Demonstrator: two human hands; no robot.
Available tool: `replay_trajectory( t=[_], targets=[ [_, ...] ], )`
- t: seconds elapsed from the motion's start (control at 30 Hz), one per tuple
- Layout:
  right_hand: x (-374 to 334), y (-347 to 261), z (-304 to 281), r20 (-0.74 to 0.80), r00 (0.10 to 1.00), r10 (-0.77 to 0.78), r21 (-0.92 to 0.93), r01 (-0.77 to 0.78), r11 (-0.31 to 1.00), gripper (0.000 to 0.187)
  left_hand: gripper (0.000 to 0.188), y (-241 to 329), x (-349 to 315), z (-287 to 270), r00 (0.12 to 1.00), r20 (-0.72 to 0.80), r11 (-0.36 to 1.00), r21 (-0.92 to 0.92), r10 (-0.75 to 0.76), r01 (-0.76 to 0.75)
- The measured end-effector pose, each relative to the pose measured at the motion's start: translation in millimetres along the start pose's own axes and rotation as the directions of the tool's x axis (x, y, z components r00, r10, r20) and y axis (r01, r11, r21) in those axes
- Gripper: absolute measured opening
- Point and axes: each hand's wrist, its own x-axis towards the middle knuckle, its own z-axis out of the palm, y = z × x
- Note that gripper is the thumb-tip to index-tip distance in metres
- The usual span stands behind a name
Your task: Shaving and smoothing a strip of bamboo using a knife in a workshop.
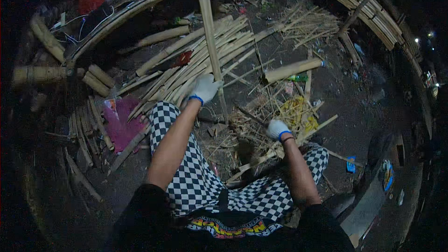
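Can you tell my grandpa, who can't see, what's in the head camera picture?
A gloved left hand grips a long bamboo strip, while the gloved right hand holds a dark blade-like tool. Below are checkered trousers; split bamboo lies ahead on dark ground.

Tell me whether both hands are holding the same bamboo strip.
No, the left hand holds the bamboo strip, while the right hand grips a dark tool.

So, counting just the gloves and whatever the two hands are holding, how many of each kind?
White gloves: 2
Bamboo strip, in the left hand: 1
Dark blade, likely a knife, in the right hand: 1
Total: 4
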Motion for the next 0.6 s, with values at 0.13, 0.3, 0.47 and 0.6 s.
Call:
replay_trajectory(
  t=[0.13, 0.3, 0.47, 0.6],
  targets=[
    [3.1, -13.3, 2.6, -0.108, 0.994, 0.026, 0.271, 0.004, 0.963, 0.06, 0.044, 21.8, 6.0, 2.4, 0.991, -0.116, 0.95, -0.312, -0.067, 0.028],
    [10.8, -45.9, -10.4, -0.053, 0.996, 0.076, 0.357, -0.052, 0.933, 0.087, 0.026, 58.6, 7.7, -15.0, 0.983, -0.149, 0.744, -0.668, -0.106, -0.021],
    [-1.0, -91.1, -16.5, -0.146, 0.989, 0.017, 0.373, 0.039, 0.927, 0.081, 0.022, 46.5, 14.3, -4.9, 0.961, 0.11, 0.185, -0.97, -0.252, 0.159],
    [1.0, -93.9, -8.3, -0.101, 0.995, 0.0, 0.329, 0.033, 0.944, 0.073, 0.024, 52.0, 19.0, 1.0, 0.953, 0.168, 0.035, -0.983, -0.252, 0.182]
  ],
)
